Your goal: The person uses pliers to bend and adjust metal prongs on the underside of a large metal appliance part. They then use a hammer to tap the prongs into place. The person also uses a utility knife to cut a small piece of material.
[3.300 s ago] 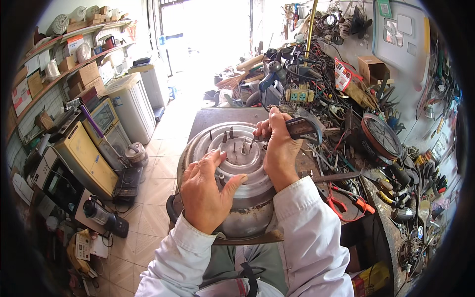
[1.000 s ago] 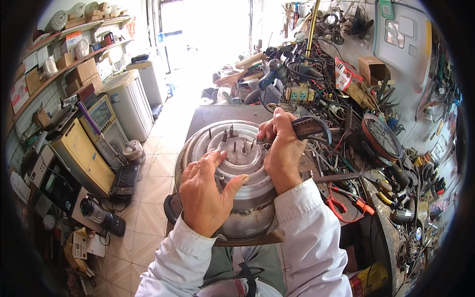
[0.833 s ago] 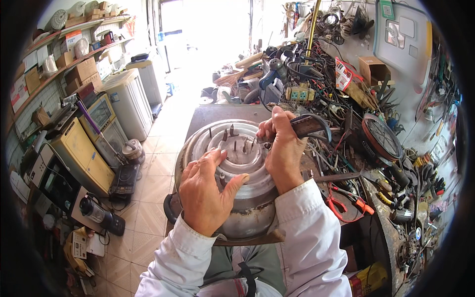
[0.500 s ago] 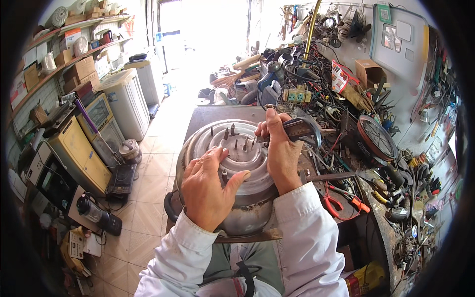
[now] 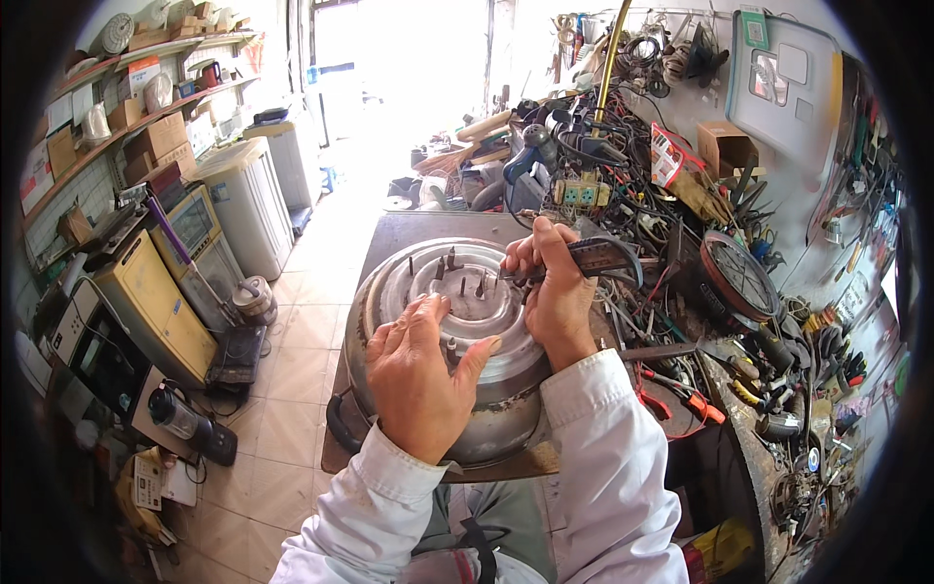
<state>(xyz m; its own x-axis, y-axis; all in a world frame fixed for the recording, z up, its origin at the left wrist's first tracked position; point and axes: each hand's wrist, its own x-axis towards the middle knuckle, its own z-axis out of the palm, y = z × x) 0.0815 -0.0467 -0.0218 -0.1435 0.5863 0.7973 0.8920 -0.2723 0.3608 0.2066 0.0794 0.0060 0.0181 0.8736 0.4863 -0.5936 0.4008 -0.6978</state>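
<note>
Metal vessel [image 5: 488, 324], just one, prongs [image 5: 463, 287] up, at least six, on one tabletop [image 5: 428, 225]! One left hand [image 5: 418, 382] lies across it, fingers loosely spread, gripping nothing; one right hand [image 5: 560, 297] curls round one dark-handled tool [image 5: 603, 257].

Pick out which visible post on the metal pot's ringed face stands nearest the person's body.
The post between the left hand's thumb and fingers; the other visible posts stand farther away, toward the pot's middle and far side.

Two hands [image 5: 420, 380] over a round metal vessel [image 5: 508, 382] — the right gripping a dark-handled tool [image 5: 600, 257], possibly pliers.
</note>
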